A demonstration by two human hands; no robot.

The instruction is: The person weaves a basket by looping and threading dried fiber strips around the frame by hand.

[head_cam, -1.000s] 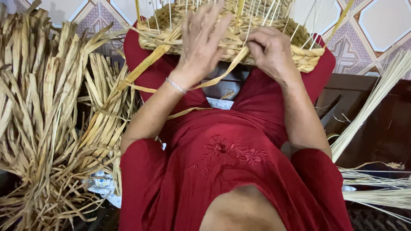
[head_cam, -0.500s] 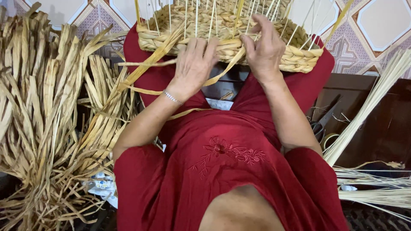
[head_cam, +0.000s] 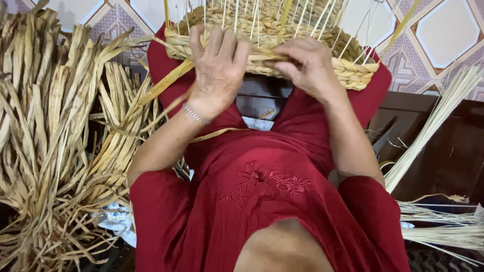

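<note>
A half-woven straw basket (head_cam: 348, 68) rests on my knees, with thin pale upright stakes rising from its braided rim. My left hand (head_cam: 218, 70) presses flat against the near wall of the basket, fingers spread over the weave, a bracelet on the wrist. A long flat dried leaf strand (head_cam: 161, 88) runs from under that hand down to the left. My right hand (head_cam: 307, 65) pinches the weaving strand at the basket's rim, close beside the left hand. I wear red clothes.
A large pile of dried flat leaves (head_cam: 50, 146) lies at my left. Bundles of thin pale reeds (head_cam: 433, 136) lie at my right over a dark wooden surface (head_cam: 454, 151). Patterned floor tiles (head_cam: 443, 30) show beyond the basket.
Both hands have come lower and closer together on the basket's near wall. The right hand has closed on the strand at the rim; the left hand has spread flat.
</note>
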